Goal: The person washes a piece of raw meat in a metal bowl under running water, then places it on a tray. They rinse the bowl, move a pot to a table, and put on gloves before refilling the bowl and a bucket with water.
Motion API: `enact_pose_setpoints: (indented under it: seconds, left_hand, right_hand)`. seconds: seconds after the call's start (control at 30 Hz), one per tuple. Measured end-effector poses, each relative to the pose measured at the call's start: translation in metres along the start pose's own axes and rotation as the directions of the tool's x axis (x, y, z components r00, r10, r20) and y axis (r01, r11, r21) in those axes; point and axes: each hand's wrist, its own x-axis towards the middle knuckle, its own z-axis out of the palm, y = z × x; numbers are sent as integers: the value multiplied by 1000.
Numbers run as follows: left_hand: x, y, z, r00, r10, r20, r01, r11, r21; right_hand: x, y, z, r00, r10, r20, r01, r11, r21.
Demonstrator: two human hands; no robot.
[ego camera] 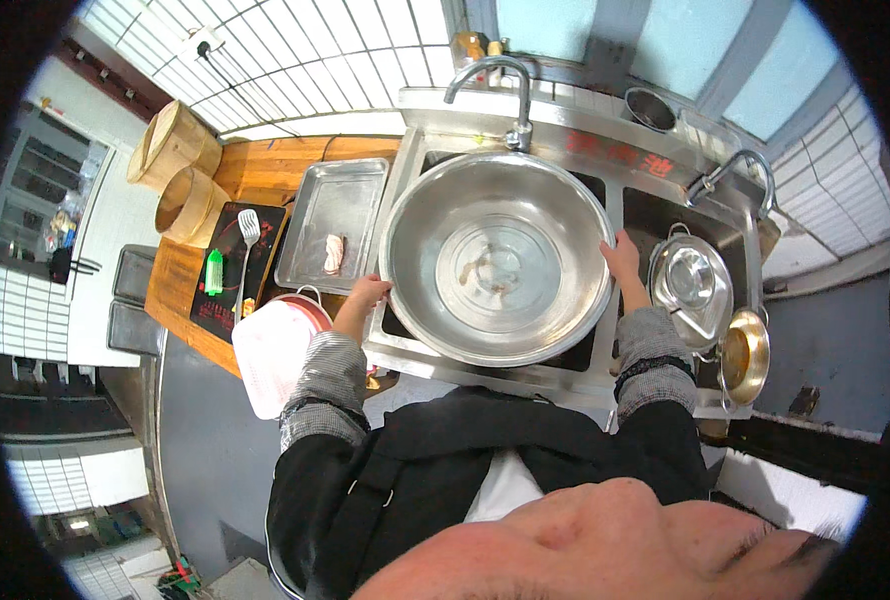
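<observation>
A large stainless steel basin [418,247] rests over the left sink compartment, with a little brownish residue on its bottom. My left hand [370,291] grips its rim on the left side. On the opposite side, my right hand [622,259] has hold of the rim. Both sleeves are pushed up the forearms. Behind the basin rises a chrome faucet [524,97], its spout turned to the left. The fingertips under the rim are partly hidden.
In the right sink [640,217] sit stacked metal bowls [691,277] and a gold-toned pan [745,356] beneath a second faucet [737,161]. Leftward are a metal tray [317,202] with a striped cloth [334,255], an induction cooker [223,292], a white basket [268,360] and bamboo steamers [189,206].
</observation>
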Motion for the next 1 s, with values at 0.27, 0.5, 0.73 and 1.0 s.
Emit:
enact_pose_setpoints:
  seconds: [0.27,0.5,0.73,1.0]
  left_hand:
    - [15,-31,30,979,182,-90,-163,968,189]
    - [5,-36,48,979,137,-152,-92,958,273]
    - [-5,-27,56,961,167,-220,-44,879,474]
    - [-44,-47,72,849,339,-406,-236,930,283]
  right_hand:
    - [13,9,28,998,-19,-55,9,984,-179]
    - [16,-2,36,996,81,-32,-87,939,-333]
    - [22,-25,27,995,-73,-61,38,895,-444]
    - [53,-107,66,912,-347,219,399,877,-267]
